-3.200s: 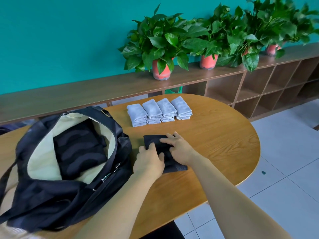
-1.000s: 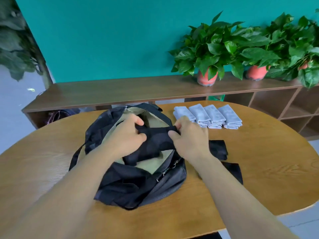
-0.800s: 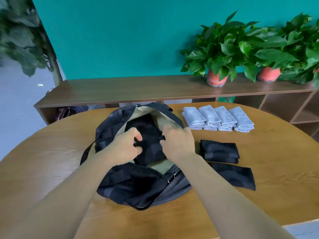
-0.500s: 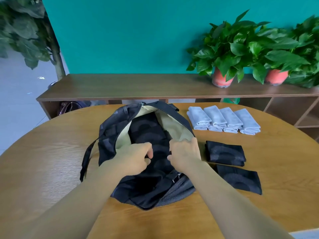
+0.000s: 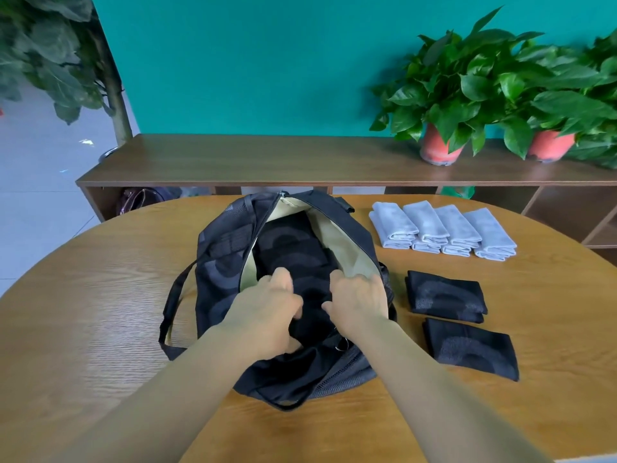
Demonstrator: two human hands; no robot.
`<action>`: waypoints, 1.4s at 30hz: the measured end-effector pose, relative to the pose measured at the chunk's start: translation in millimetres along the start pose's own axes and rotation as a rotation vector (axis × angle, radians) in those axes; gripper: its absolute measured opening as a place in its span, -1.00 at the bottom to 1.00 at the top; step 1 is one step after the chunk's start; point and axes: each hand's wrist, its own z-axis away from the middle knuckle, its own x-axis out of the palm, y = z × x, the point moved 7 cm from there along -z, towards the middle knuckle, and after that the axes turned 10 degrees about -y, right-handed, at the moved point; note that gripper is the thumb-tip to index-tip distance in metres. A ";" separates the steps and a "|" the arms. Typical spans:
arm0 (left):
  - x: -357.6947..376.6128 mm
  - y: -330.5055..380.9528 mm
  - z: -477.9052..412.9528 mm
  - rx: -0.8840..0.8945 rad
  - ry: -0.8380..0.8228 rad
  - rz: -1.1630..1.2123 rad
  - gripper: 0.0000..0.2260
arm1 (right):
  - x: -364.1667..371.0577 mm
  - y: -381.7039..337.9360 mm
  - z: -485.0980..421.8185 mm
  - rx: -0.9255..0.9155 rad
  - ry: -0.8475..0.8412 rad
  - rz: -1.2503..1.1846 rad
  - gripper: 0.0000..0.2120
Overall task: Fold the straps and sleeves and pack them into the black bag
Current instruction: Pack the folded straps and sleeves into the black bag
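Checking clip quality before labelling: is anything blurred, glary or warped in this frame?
Head view: the left hand is smeared by motion, while the right hand is sharper. Light is soft, with a pale sheen on the table at left. The teal wall leans at its left edge, likely wide-angle distortion.

Bright, even light left a pale sheen on the table (image 5: 83, 295) at 9 o'clock, the left hand (image 5: 267, 312) was motion-blurred, and verticals leaned at 10 o'clock.
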 end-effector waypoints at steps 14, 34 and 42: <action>21.6 0.9 -23.3 0.135 -0.192 0.041 -0.74 | -1.9 -7.1 12.9 -0.214 -0.179 0.184 -0.73; 12.5 -4.6 -19.6 0.084 -0.199 0.116 -0.74 | -9.1 0.8 32.9 -0.360 -0.252 0.159 -0.60; -1.8 -1.2 -12.8 -0.002 -0.199 0.230 -0.72 | -17.1 5.2 43.2 -0.360 -0.163 0.120 -0.60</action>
